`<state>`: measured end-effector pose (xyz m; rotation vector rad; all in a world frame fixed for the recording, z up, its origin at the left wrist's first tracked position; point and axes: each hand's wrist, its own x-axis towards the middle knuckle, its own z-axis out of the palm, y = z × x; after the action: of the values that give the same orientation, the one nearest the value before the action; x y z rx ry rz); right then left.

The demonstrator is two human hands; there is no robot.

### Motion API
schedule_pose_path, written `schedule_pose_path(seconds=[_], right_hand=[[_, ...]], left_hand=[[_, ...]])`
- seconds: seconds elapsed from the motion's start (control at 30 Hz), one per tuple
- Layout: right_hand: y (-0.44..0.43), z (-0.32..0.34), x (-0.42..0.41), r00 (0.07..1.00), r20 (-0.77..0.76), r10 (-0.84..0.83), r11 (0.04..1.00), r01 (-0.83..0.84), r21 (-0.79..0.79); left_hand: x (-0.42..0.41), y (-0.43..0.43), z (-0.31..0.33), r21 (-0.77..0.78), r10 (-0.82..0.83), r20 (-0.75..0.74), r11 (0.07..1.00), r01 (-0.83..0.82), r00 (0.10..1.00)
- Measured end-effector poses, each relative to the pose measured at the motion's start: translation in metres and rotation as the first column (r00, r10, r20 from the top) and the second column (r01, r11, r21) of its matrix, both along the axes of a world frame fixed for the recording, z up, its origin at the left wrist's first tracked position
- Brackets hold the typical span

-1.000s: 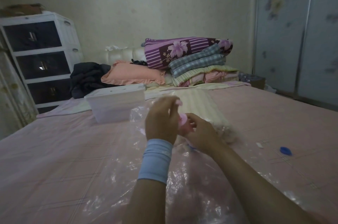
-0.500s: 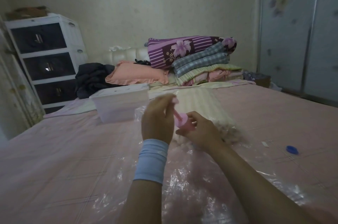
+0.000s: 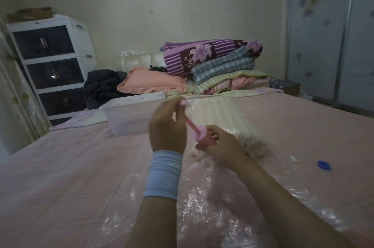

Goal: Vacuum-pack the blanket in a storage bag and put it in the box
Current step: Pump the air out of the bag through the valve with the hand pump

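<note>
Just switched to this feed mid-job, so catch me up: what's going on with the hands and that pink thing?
A person is working a small pink hand pump on a clear vacuum storage bag spread on the bed. The left hand grips the plunger handle, drawn out; the right hand holds the pump body down on the bag. The folded blanket is already inside the bag. The white storage box sits closed just beyond, and a blue cap lies loose to the right.

Glossy, crinkled clear plastic bag; smooth pink plastic pump; matt cloth bedsheet; translucent plastic box, frame centre; fluffy blanket.
</note>
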<state>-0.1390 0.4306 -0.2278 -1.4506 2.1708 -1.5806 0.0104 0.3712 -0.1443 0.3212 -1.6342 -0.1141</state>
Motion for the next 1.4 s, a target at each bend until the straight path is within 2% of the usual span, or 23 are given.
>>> schedule_pose_path(seconds=[0.1, 0.17, 0.23, 0.3, 0.37, 0.43, 0.5, 0.6, 0.67, 0.7, 0.77, 0.83, 0.87, 0.93, 1.0, 1.07, 1.17, 1.23, 1.27, 1.33, 1.4], right_hand=[[0.0, -0.001, -0.001, 1.0, 0.005, 0.006, 1.0, -0.006, 0.014], [0.0, -0.002, -0.001, 1.0, -0.001, 0.009, 1.0, -0.009, 0.015], [0.001, -0.002, -0.002, 1.0, -0.003, 0.01, 1.0, -0.01, -0.002], [0.003, -0.002, -0.003, 1.0, 0.0, 0.009, 1.0, -0.009, -0.022], [0.005, -0.001, -0.003, 1.0, 0.008, 0.014, 1.0, -0.014, -0.025], [0.004, 0.0, -0.003, 1.0, 0.016, 0.011, 1.0, -0.011, -0.023], [0.004, 0.001, -0.003, 1.0, 0.02, 0.014, 1.0, -0.013, -0.02], [0.006, 0.001, -0.004, 0.999, 0.026, 0.027, 1.0, -0.027, -0.003], [0.005, -0.002, -0.005, 0.999, 0.017, 0.032, 0.999, -0.032, 0.004], [0.005, -0.002, -0.005, 0.999, 0.014, 0.032, 0.999, -0.032, 0.002], [0.005, -0.004, -0.004, 0.999, 0.028, 0.027, 0.999, -0.026, -0.022], [0.006, -0.003, -0.003, 0.999, 0.037, 0.025, 0.999, -0.024, -0.039], [0.006, -0.002, -0.002, 0.999, 0.032, 0.028, 0.999, -0.027, -0.039], [0.006, 0.0, -0.001, 0.999, 0.025, 0.031, 0.999, -0.03, -0.034], [0.006, 0.0, -0.002, 0.999, 0.031, 0.02, 0.999, -0.019, -0.027], [0.006, 0.0, -0.003, 0.999, 0.04, 0.019, 1.0, -0.018, -0.021], [0.005, -0.002, -0.004, 0.999, 0.029, 0.022, 1.0, -0.021, -0.013], [0.005, -0.003, -0.004, 0.999, 0.023, 0.022, 1.0, -0.022, -0.015], [0.006, -0.003, -0.004, 0.999, 0.03, 0.02, 0.999, -0.019, -0.026], [0.009, -0.002, -0.002, 0.999, 0.033, 0.023, 0.998, -0.021, -0.053], [0.011, 0.0, -0.001, 0.999, 0.025, 0.03, 0.998, -0.028, -0.061]], left_hand=[[0.01, -0.001, 0.023, -0.06, 0.072, -0.228, 0.994, -0.088, 0.971], [0.002, 0.001, 0.014, -0.045, 0.05, -0.205, 0.997, -0.06, 0.977], [-0.012, 0.004, -0.011, 0.005, -0.016, -0.02, 1.0, 0.016, 1.0], [-0.024, 0.001, -0.034, 0.15, -0.1, 0.245, 0.987, 0.064, 0.964], [-0.025, -0.004, -0.037, 0.217, -0.113, 0.366, 0.976, 0.034, 0.924], [-0.018, -0.004, -0.021, 0.126, -0.07, 0.278, 0.991, 0.036, 0.958], [-0.006, 0.0, 0.004, -0.014, -0.012, 0.059, 1.0, 0.013, 0.998], [0.007, 0.004, 0.025, -0.116, 0.077, -0.229, 0.988, -0.106, 0.97], [0.001, 0.003, 0.018, -0.112, 0.083, -0.246, 0.987, -0.114, 0.966], [-0.004, 0.003, 0.008, -0.105, 0.063, -0.195, 0.991, -0.085, 0.979], [-0.018, 0.003, -0.018, -0.018, -0.023, 0.031, 1.0, 0.023, 0.999], [-0.028, 0.004, -0.041, 0.152, -0.1, 0.281, 0.987, 0.058, 0.954], [-0.029, 0.004, -0.044, 0.197, -0.099, 0.328, 0.98, 0.034, 0.939], [-0.023, 0.005, -0.031, 0.144, -0.041, 0.259, 0.99, 0.004, 0.965], [-0.011, 0.008, -0.002, 0.005, 0.029, 0.046, 1.0, -0.03, 0.999], [0.003, 0.008, 0.023, -0.086, 0.081, -0.148, 0.992, -0.094, 0.986], [0.005, 0.01, 0.028, -0.107, 0.074, -0.206, 0.989, -0.097, 0.976], [-0.008, 0.01, 0.006, -0.08, 0.044, -0.119, 0.995, -0.054, 0.992], [-0.016, 0.009, -0.008, -0.043, 0.007, -0.028, 0.999, -0.008, 1.0], [-0.028, 0.005, -0.035, 0.115, -0.085, 0.208, 0.991, 0.062, 0.974], [-0.032, 0.004, -0.044, 0.229, -0.109, 0.335, 0.973, 0.031, 0.936]])
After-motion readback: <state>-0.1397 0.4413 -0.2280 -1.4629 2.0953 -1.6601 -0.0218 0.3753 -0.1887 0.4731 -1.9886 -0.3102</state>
